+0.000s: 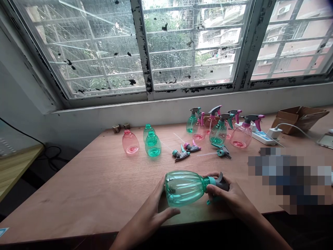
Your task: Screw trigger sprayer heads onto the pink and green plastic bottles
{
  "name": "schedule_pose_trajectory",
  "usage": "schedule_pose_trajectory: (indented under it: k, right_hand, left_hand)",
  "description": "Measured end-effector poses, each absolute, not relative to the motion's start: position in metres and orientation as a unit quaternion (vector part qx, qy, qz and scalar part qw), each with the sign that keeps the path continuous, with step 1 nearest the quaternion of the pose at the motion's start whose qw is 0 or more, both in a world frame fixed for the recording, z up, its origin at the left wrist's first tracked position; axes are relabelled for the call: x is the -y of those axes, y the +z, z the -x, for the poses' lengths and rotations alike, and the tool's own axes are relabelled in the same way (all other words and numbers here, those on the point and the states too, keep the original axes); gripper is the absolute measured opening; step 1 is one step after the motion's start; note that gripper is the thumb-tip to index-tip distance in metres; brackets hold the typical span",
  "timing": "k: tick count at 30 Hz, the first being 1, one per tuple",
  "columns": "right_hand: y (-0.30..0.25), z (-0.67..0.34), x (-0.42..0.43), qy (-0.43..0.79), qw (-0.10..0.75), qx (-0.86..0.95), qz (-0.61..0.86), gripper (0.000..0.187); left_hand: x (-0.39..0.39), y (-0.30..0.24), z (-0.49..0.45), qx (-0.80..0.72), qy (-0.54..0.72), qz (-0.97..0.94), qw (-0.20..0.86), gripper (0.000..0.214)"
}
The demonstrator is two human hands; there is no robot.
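Observation:
A clear green spray bottle (184, 188) lies sideways in the air above the table's front edge, its base to the left. My left hand (153, 208) cradles the base end; its fingers go behind the bottle and the thumb sticks out below. My right hand (231, 194) grips the dark grey spray head (222, 182) near the teal collar at the neck. Beyond the hands lie loose spray heads with thin tubes: a teal-collared one (181, 153), a pink-collared one (192, 147) and another teal-collared one (223, 152).
Headless bottles stand back left: a pink one (130, 142) and two green ones, the nearer (153, 145) partly covering the other. Several bottles with spray heads, including a pink one (240, 135), stand near the wall. Right are a power strip (264, 137), an open cardboard box (288, 121) and a blurred patch.

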State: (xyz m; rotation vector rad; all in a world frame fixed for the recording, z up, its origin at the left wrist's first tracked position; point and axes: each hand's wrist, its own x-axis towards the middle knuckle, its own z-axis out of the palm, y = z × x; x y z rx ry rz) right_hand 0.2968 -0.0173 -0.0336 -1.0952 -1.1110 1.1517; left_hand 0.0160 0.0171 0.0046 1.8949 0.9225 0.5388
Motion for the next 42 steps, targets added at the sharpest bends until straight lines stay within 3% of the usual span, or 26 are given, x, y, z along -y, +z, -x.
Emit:
schedule_pose_trajectory:
  k: [7,12,22,27,35,42]
  right_hand:
    - [-0.033,-0.297,0.017,0.499,0.564,0.474,0.456,0.042]
    - [-0.034,-0.298,0.017,0.504,0.559,0.475,0.456,0.043]
    - [-0.033,-0.296,0.017,0.501,0.567,0.466,0.459,0.046]
    - [-0.033,-0.297,0.017,0.493,0.562,0.472,0.467,0.046]
    - [-0.031,-0.295,0.019,0.5,0.561,0.471,0.462,0.045]
    - [-0.033,-0.296,0.018,0.497,0.563,0.467,0.466,0.046]
  left_hand:
    - [-0.014,0.004,-0.019,-0.392,0.242,-0.757,0.463,0.103]
    - [-0.015,0.006,-0.018,-0.369,0.25,-0.758,0.477,0.091]
    - [-0.017,-0.002,-0.018,-0.397,0.264,-0.737,0.478,0.11]
    - [-0.016,0.005,-0.018,-0.398,0.254,-0.74,0.48,0.093]
    - [-0.016,-0.006,-0.018,-0.371,0.302,-0.753,0.452,0.089]
    - [-0.017,-0.005,-0.017,-0.387,0.252,-0.752,0.471,0.112]
